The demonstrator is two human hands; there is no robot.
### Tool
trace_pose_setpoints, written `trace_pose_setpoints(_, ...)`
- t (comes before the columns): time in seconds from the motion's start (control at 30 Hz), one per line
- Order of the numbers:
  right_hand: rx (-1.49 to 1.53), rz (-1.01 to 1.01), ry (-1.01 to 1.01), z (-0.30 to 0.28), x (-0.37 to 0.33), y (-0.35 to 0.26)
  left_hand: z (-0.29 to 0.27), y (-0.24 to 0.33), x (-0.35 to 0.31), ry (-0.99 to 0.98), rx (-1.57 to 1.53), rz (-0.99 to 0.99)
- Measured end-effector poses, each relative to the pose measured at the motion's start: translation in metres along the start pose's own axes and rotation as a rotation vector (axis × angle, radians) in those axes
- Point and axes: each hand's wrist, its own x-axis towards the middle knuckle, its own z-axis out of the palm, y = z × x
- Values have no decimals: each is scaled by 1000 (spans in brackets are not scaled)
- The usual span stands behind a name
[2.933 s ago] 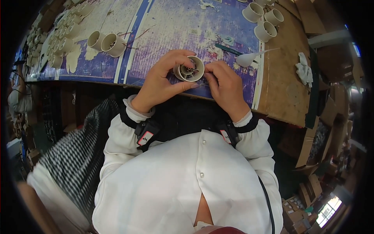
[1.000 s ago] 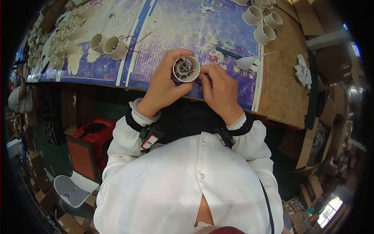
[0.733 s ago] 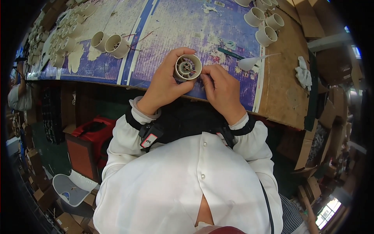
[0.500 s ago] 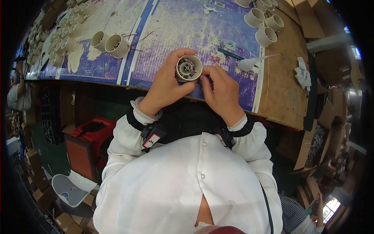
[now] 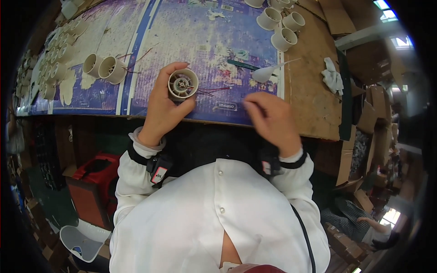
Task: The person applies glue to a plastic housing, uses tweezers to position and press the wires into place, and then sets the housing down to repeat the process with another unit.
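My left hand (image 5: 162,109) is closed around a short white cylindrical housing (image 5: 183,84) above the front part of the table. The open end of the housing faces up and shows a small round motor hub held by ribs inside. Thin red and black wires (image 5: 213,91) run out of its right side, with their ends free. Off to the right, apart from the housing and wires, is my right hand (image 5: 276,119), slightly blurred. Its fingers are loosely bent, thumb a little away from the index finger, and nothing shows between them.
Beyond my right hand lie a white squeeze bottle with a thin nozzle (image 5: 262,74) and a dark green slim tool (image 5: 242,64). Similar housings stand at back right (image 5: 284,39), at left (image 5: 112,70) and far left (image 5: 58,71). A crumpled white cloth (image 5: 332,76) lies at right.
My right hand has let go of the wires at the housing and moved right. The wires now stick out freely. The whole view has shifted, so the table sits further left.
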Motion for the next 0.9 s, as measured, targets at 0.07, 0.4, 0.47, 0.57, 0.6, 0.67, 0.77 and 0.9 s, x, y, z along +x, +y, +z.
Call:
trace_pose_setpoints(0.07, -63, 195, 13, -29, -7, 19, -1, 1, 0, 2, -15, 12)
trace_pose_setpoints(0.4, -236, 8, -35, -35, 36, 99, 5, -1, 2, -23, -13, 7)
trace_pose_setpoints(0.47, -259, -35, -35, -39, 34, 102, 4, -1, 2, -31, -29, 17)
trace_pose_setpoints(0.57, -434, 173, -197, -64, 18, 102, 1, -1, 3, -42, -21, 24)
trace_pose_setpoints(0.6, -433, 178, -196, -67, 16, 97, 1, 0, 3, -52, -7, 27)
trace_pose_setpoints(0.67, -354, 270, -159, -69, 18, 80, 2, 0, 2, -66, 8, 27)
trace_pose_setpoints(0.77, -391, 269, -148, -59, 15, 83, 0, 0, 2, -77, -9, 5)
trace_pose_setpoints(0.9, -616, 174, -175, -48, 3, 99, -2, -3, 3, -62, -67, 18)
